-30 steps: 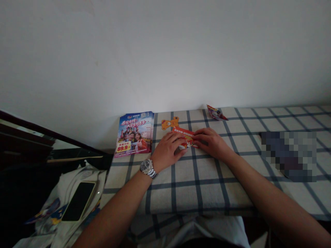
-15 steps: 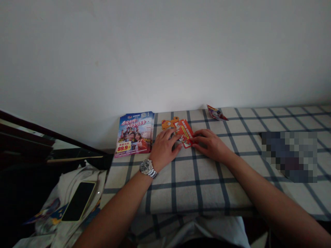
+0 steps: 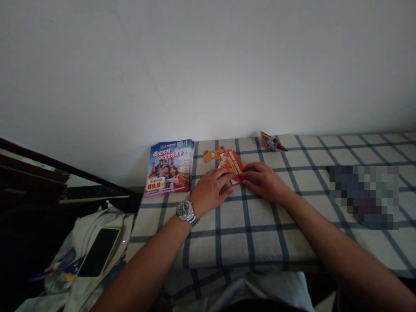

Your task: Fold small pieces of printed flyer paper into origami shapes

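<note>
On the checked cloth lies an orange-red printed card [image 3: 232, 160], with a brown cartoon bear [image 3: 212, 155] sticking out at its upper left. My left hand [image 3: 212, 190], with a metal watch [image 3: 186, 211] on the wrist, has its thumb and fingers closed on the card's lower edge. From the other side, my right hand [image 3: 264, 182] pinches the card's right edge, fingertips close to those of the left. The fingers cover the card's lower right part. Left of my left hand sits a stack of blue and pink flyers [image 3: 169, 169] marked 89.9.
A small folded piece of printed paper [image 3: 273, 142] stands near the wall [image 3: 221, 69]. A blurred-out dark item [image 3: 360, 197] lies at right on the checked tablecloth [image 3: 308, 160]. Below left, a phone [image 3: 99, 252] rests on a white bag [image 3: 87, 223].
My left hand's fingers have slid right and slightly down along the card, towards the right fingertips. More of the card's upper left shows. My right hand has barely moved.
</note>
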The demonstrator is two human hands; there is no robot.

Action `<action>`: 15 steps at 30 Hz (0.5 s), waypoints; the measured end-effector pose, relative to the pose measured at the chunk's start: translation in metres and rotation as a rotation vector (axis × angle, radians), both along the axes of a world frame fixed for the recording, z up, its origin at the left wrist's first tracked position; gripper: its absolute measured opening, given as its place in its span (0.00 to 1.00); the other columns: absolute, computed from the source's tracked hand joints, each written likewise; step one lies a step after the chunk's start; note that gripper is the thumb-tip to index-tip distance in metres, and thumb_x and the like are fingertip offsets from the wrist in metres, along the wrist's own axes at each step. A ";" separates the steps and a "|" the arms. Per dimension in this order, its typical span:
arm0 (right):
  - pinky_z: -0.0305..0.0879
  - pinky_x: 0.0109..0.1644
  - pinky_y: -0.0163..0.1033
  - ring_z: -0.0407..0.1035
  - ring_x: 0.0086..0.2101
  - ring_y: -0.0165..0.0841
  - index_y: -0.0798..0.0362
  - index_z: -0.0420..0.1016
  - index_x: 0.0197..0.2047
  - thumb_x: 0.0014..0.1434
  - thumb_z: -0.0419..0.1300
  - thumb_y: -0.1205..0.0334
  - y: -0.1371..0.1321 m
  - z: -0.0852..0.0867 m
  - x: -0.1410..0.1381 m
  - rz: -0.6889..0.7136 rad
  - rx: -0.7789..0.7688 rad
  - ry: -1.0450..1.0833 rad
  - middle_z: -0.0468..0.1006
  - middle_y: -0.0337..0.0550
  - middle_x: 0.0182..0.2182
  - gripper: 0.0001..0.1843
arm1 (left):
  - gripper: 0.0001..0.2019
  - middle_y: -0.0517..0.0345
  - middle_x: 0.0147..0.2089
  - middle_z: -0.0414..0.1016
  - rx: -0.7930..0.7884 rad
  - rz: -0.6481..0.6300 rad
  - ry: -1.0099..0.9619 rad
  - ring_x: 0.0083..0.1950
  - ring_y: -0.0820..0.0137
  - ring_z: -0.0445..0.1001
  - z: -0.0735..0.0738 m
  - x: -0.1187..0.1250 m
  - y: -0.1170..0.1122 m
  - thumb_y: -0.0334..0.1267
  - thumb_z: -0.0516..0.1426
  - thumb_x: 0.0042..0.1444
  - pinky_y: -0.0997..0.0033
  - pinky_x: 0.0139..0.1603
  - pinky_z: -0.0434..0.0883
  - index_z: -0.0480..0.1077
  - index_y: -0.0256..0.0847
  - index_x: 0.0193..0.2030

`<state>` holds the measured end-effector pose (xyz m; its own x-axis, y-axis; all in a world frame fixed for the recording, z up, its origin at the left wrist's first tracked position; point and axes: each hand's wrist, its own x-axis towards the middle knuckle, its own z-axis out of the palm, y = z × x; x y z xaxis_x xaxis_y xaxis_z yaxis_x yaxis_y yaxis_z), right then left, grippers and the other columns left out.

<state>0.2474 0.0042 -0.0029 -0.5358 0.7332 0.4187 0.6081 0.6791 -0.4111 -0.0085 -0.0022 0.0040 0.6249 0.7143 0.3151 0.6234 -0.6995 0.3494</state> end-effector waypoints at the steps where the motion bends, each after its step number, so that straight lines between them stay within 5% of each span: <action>1: 0.74 0.55 0.54 0.74 0.50 0.44 0.46 0.82 0.50 0.69 0.61 0.56 0.000 0.001 0.000 0.004 -0.002 -0.001 0.79 0.50 0.50 0.11 | 0.17 0.52 0.62 0.73 0.005 0.007 0.006 0.62 0.58 0.72 0.000 0.000 0.000 0.44 0.57 0.70 0.49 0.65 0.72 0.71 0.46 0.63; 15: 0.69 0.61 0.57 0.71 0.56 0.46 0.46 0.78 0.57 0.68 0.62 0.57 -0.003 0.005 -0.002 0.105 -0.025 -0.030 0.82 0.47 0.52 0.15 | 0.22 0.48 0.63 0.70 0.039 0.119 -0.009 0.64 0.55 0.70 -0.007 -0.003 0.002 0.42 0.61 0.66 0.45 0.71 0.67 0.68 0.43 0.65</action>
<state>0.2454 0.0015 0.0019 -0.6218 0.6825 0.3841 0.5466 0.7295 -0.4113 -0.0111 0.0003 -0.0029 0.5332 0.7703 0.3497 0.6998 -0.6339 0.3294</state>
